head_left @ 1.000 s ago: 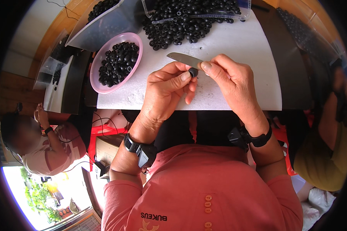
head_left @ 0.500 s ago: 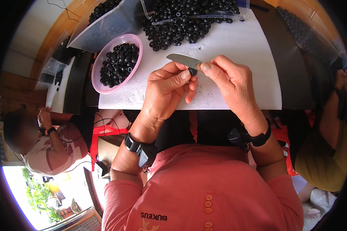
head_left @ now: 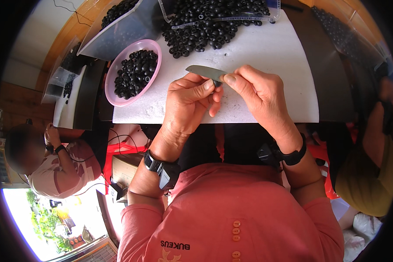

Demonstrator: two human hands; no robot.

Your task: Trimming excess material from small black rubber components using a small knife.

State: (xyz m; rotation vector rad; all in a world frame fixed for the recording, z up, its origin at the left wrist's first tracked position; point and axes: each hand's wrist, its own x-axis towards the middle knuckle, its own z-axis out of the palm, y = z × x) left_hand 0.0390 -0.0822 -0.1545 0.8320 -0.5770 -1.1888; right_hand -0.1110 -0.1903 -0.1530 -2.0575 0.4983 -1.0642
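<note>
My left hand [head_left: 188, 97] pinches a small round black rubber-like part [head_left: 217, 83] between thumb and fingers; most of it is hidden by them. In my right hand [head_left: 260, 89] is a knife with a short, wide grey blade [head_left: 205, 71], gripped at its right end between thumb and forefinger. The blade lies across the top of the black part and points left. Both hands are above the near part of a white foam board [head_left: 288, 87]. Left of them stands a pink bowl [head_left: 109, 85] with many similar black parts [head_left: 137, 72] inside.
A heap of loose black parts [head_left: 196, 35] covers the board's far side, spilling from a clear plastic bin [head_left: 231, 18]. Another clear bin [head_left: 120, 37] stands behind the bowl. One person [head_left: 59, 161] sits at the left, and another person's arm [head_left: 373, 126] shows at the right.
The blade has shifted slightly left over the black part, and my right hand has moved a little with it. My left hand keeps its pinch in nearly the same place.
</note>
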